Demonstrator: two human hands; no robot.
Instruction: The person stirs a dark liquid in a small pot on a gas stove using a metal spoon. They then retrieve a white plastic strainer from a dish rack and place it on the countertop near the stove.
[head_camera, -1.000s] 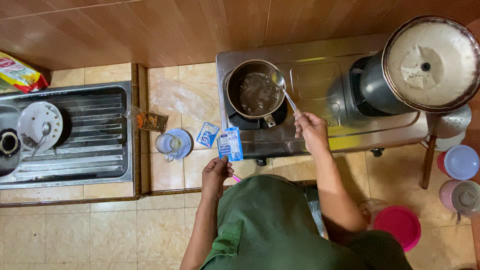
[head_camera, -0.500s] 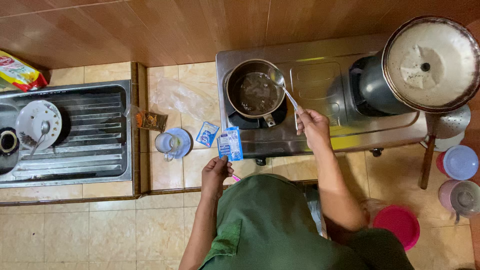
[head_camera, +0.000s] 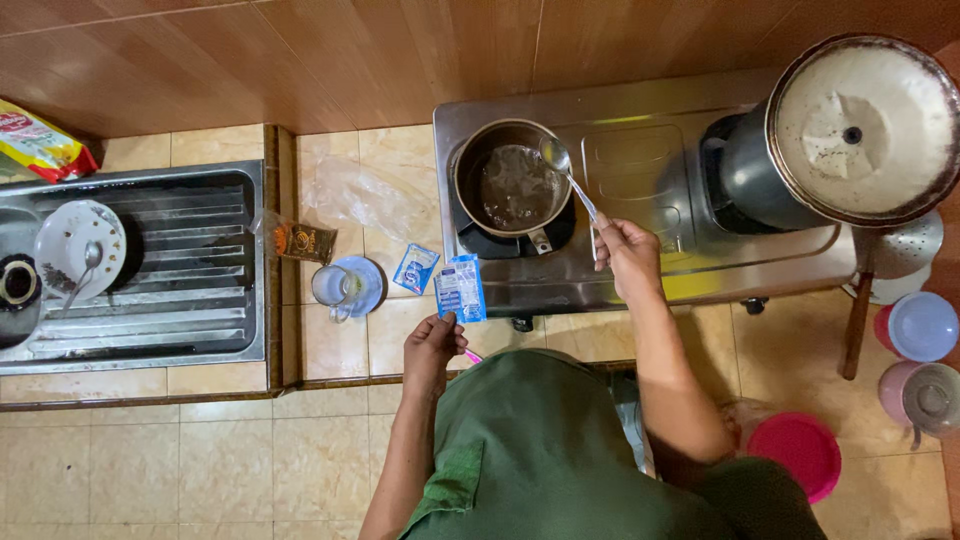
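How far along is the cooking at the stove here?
Looks done: the small pot sits on the stove with dark liquid in it. In hand: the right hand holds a spoon over the pot's rim, and the left hand holds a blue sachet; I cannot tell whether it is open. Left, seemingly: the glass cup looks unfilled.

Sink (head_camera: 200, 345) w/ plate (head_camera: 62, 240); big lidded pot (head_camera: 865, 125)
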